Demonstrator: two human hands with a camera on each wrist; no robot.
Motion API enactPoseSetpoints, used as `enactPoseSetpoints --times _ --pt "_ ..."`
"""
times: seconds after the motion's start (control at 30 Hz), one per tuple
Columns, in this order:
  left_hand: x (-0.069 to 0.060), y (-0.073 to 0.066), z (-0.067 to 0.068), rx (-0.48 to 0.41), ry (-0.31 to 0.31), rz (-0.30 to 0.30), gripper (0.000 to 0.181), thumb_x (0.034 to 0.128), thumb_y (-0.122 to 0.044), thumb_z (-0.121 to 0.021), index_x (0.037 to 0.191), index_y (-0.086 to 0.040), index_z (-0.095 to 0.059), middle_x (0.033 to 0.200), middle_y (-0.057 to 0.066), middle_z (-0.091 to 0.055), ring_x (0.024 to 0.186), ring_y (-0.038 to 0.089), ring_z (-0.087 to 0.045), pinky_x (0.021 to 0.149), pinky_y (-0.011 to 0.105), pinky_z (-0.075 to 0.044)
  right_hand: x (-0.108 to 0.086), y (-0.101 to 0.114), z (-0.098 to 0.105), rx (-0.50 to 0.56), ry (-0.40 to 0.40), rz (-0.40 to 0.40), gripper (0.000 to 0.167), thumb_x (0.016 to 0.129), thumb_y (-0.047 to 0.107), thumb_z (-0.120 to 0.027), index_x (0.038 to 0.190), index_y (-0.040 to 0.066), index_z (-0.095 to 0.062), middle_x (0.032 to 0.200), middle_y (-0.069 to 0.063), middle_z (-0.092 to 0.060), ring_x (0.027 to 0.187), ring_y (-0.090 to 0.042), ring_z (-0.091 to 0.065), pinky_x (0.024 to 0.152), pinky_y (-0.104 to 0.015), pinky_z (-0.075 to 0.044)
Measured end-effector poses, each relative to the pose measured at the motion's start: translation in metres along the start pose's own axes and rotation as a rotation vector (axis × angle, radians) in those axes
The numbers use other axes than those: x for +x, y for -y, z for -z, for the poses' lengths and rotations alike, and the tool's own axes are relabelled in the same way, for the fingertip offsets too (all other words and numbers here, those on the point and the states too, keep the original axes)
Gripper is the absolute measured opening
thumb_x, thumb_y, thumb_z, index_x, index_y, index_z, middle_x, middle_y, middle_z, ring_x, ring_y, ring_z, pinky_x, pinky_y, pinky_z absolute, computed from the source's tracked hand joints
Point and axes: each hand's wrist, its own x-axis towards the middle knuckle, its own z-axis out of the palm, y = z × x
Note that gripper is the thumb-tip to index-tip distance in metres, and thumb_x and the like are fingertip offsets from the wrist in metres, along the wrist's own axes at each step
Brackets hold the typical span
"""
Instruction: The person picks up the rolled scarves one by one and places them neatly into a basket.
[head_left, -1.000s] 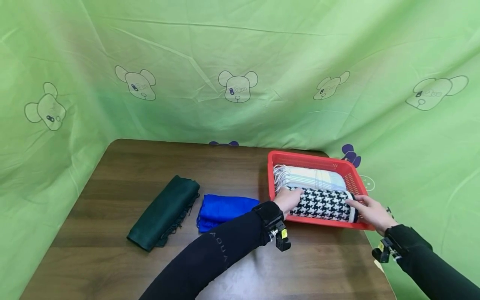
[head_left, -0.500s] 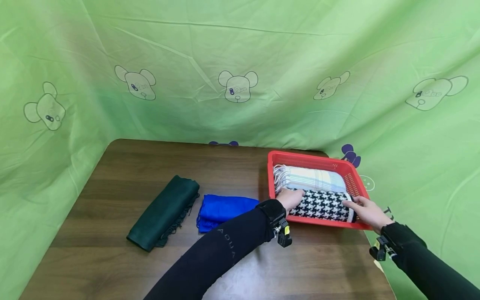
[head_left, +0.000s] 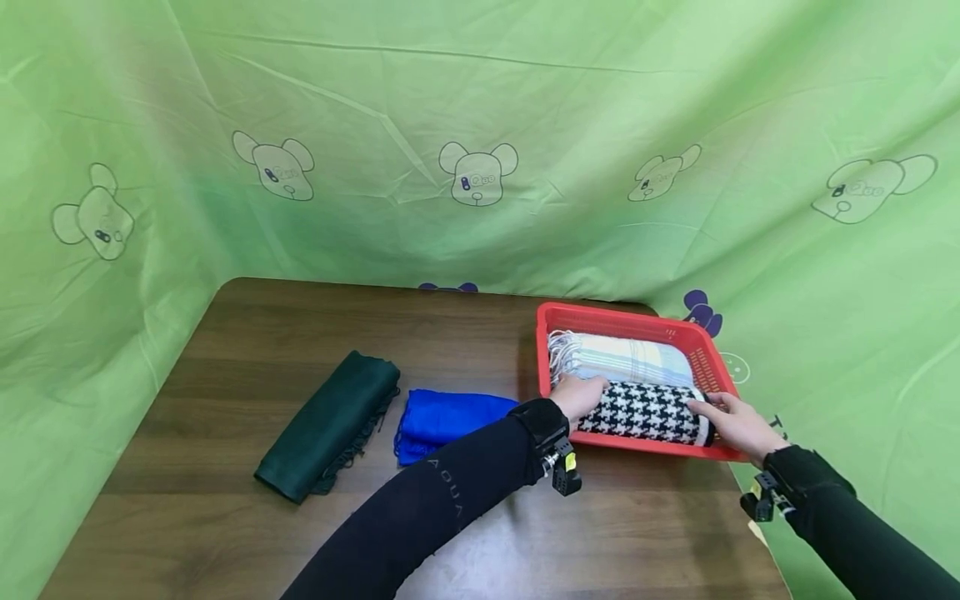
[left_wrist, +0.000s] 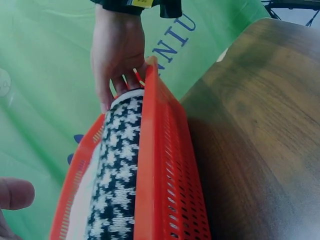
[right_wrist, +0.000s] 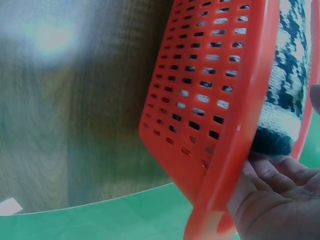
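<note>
A black-and-white houndstooth cloth (head_left: pixel 648 410), rolled or folded, lies in the near half of a red basket (head_left: pixel 600 310). My left hand (head_left: pixel 577 397) is at its left end, thumb on top, the other fingers hidden. At its right end my right hand (head_left: pixel 738 425) has the thumb over the cloth. In the left wrist view the right hand (left_wrist: pixel 119 55) curls its fingers round the white-edged end of the cloth (left_wrist: pixel 117 165). The right wrist view shows those fingers (right_wrist: pixel 272 172) under the cloth's dark end. A pale fringed cloth (head_left: pixel 633 358) lies behind it.
A folded dark green cloth (head_left: pixel 327 427) lies on the wooden table (head_left: pixel 187 500) at the left. Beside it is a folded blue cloth (head_left: pixel 450 417), partly behind the left sleeve. A green curtain (head_left: pixel 375 208) hangs along the table's back and sides.
The houndstooth cloth has settled slightly toward the basket's near side, showing a bit more of the pale cloth. Both hands have stayed at its ends, with the right shifted slightly left.
</note>
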Motion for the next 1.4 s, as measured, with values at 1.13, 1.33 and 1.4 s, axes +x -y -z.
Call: enactPoseSetpoints --times 1.13,1.33,1.4 --pt "-0.066 -0.046 0.072 -0.083 0.161 -0.204 0.068 0.1048 -0.033 -0.064 0.162 -0.005 -0.040 0.165 0.009 -0.042 0.148 0.025 -0.042 0.124 0.045 -0.034 -0.012 0.079 0.016 0.030 -0.167 0.334 0.071 0.114 0.044 -0.049 0.156 -0.011 -0.038 0.151 -0.040 -0.047 0.129 -0.049 -0.056 0.081 -0.014 -0.051" --pt "-0.069 -0.045 0.092 -0.102 0.179 -0.245 0.049 0.1050 -0.033 -0.063 0.140 0.000 -0.053 0.128 0.008 -0.060 0.123 0.020 -0.054 0.115 0.040 -0.041 -0.012 0.096 0.006 0.130 -0.125 0.376 0.071 0.114 0.043 -0.051 0.158 -0.011 -0.036 0.155 -0.036 -0.044 0.139 -0.047 -0.049 0.090 -0.010 -0.053" --pt "-0.070 -0.045 0.099 -0.112 0.182 -0.231 0.056 0.1059 -0.034 -0.062 0.147 0.001 -0.049 0.137 0.011 -0.059 0.135 0.024 -0.052 0.121 0.044 -0.038 -0.010 0.101 0.002 0.164 -0.115 0.395 0.069 0.114 0.040 -0.051 0.158 -0.011 -0.036 0.156 -0.035 -0.044 0.139 -0.043 -0.048 0.096 -0.016 -0.055"
